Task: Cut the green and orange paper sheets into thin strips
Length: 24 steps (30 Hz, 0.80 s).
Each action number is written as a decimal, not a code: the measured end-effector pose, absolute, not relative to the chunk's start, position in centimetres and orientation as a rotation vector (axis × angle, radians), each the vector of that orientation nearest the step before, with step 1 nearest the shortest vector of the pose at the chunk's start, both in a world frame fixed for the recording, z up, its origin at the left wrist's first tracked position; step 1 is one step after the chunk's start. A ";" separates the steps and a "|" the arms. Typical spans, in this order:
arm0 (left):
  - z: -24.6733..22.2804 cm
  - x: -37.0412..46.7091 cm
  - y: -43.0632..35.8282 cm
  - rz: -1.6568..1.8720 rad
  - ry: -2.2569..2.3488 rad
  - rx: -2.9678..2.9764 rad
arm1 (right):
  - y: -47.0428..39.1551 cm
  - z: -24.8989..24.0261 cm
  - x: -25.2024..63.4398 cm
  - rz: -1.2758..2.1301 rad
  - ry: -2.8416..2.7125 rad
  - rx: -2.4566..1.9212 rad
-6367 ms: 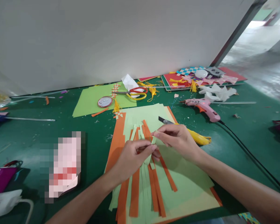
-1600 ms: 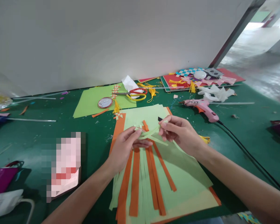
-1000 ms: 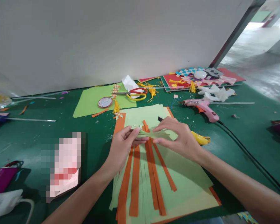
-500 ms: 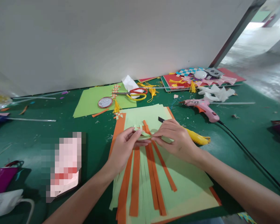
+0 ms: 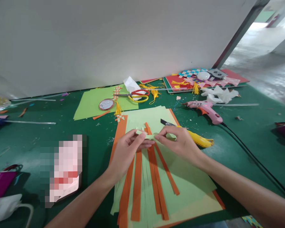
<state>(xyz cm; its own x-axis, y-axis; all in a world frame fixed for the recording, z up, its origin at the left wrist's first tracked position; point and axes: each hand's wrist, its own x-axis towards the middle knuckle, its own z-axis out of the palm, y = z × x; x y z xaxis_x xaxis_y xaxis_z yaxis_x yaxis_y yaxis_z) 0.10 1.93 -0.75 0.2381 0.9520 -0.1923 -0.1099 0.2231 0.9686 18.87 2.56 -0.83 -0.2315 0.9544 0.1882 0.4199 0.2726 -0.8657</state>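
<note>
A pale green paper strip (image 5: 150,136) is stretched between my two hands. My left hand (image 5: 129,143) pinches one end with thumb and fingers. Opposite it, my right hand (image 5: 178,139) pinches the strip between thumb and forefinger, and a tail of green paper shows under its fingers. Orange paper strips (image 5: 136,186) and more pale green ones lie fanned out below, on a stack of green paper sheets (image 5: 190,186). Beside my right hand lies a yellow utility knife (image 5: 200,139), its dark blade end beyond my knuckles.
Scissors (image 5: 139,95), a round tin (image 5: 106,104) and a yellow tassel (image 5: 118,109) lie on green paper at the back. A pink glue gun (image 5: 205,110) rests at the right, its cord trailing forward. A blurred pink object (image 5: 67,171) is at the left.
My right hand has turned a little, and its thumb and forefinger have shifted on the strip. The strip now lies flatter and straighter between my hands. My left hand has barely moved.
</note>
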 end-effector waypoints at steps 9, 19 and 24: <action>-0.5 0.1 1.9 0.950 1.103 1.139 | 2.5 -0.7 19.1 0.878 -1.834 -1.214; -0.4 0.0 1.8 0.955 1.106 1.196 | 2.7 -0.8 19.1 1.141 -1.881 -1.152; -0.3 -0.3 1.9 0.972 0.960 1.237 | 2.9 -0.2 19.8 1.548 -1.683 -1.143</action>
